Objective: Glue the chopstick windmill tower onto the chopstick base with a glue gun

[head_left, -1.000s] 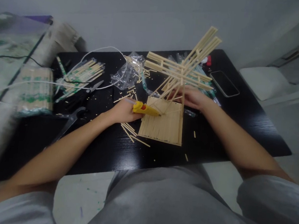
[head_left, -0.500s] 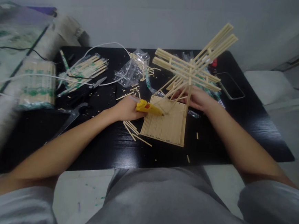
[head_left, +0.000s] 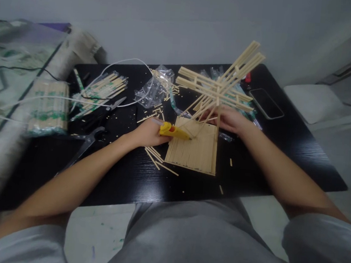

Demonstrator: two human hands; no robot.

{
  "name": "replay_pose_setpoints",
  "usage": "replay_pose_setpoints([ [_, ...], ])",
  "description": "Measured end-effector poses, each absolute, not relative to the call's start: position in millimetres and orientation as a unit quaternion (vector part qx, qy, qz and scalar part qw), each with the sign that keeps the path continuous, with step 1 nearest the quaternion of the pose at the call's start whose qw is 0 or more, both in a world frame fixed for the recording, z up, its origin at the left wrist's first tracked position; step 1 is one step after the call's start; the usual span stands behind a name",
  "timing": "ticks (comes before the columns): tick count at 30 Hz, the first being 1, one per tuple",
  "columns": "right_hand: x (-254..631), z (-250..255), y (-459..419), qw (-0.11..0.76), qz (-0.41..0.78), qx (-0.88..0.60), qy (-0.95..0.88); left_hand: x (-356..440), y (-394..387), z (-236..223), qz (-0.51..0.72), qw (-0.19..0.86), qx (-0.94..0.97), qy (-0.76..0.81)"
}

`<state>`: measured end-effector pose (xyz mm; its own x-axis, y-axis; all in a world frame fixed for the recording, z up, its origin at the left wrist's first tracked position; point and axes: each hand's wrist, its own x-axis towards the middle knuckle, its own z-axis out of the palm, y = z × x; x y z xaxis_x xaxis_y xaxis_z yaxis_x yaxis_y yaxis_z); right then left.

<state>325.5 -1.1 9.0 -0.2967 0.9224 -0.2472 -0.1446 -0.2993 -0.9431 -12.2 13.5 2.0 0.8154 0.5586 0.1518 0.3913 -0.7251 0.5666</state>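
My left hand is wrapped round a yellow hot glue gun. Its nozzle points right, at the foot of thin slanting sticks on a flat panel of bamboo sticks. Those sticks belong to a windmill-like stick model, whose crossed blades rise above the panel. My right hand is closed at the model's lower back right; its fingertips are partly hidden behind the sticks. Several loose sticks lie left of the panel, beside my left hand.
On the black table, wrapped chopsticks, scissors, pliers and a clear plastic bag lie left and behind. A packed chopstick bundle sits far left. A white cable crosses there. A phone rests at the right.
The camera view has shifted slightly, so the table sits lower in it. The model's blades lean a little further left. Both hands keep their places, with the glue gun's nozzle still at the sticks.
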Motion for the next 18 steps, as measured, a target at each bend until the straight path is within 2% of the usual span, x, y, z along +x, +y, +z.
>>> replay_pose_setpoints([
  [18,322.2,12.5,-0.9,0.392,0.692,-0.425,-0.431,-12.0,13.1,3.9,0.164,0.259,0.919,0.248],
])
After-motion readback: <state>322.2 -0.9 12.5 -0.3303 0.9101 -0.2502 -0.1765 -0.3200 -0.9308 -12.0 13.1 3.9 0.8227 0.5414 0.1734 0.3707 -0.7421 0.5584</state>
